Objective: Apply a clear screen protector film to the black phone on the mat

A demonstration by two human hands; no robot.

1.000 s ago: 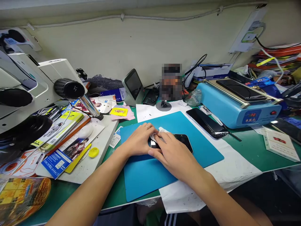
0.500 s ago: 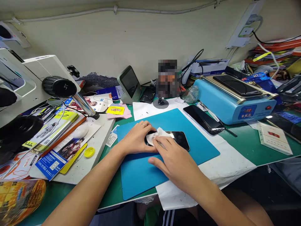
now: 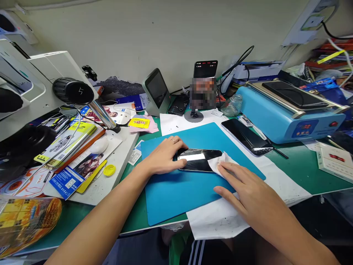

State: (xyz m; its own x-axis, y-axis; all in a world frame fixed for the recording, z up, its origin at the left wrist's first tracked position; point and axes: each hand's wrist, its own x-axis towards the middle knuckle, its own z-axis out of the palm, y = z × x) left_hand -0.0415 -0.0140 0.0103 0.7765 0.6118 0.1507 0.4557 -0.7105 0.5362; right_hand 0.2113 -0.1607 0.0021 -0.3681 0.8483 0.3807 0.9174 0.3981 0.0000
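Note:
A smartphone with a glossy black screen lies face up on the blue mat. My left hand grips the phone's left end, thumb along the near edge and fingers at the far edge. Under the fingers of my right hand a white wipe is pressed on the phone's right end. The right thumb sticks out over the mat, apart from the wipe. Light reflects off the middle of the screen.
Right of the mat lies another phone, with a blue heating machine behind it. A microscope stand rises at the left beside stacked booklets. A jar and a propped phone stand at the back.
My right hand has slid the wipe from the phone's left part to its right end, uncovering the screen. The left hand stays at the left end. The view has shifted slightly.

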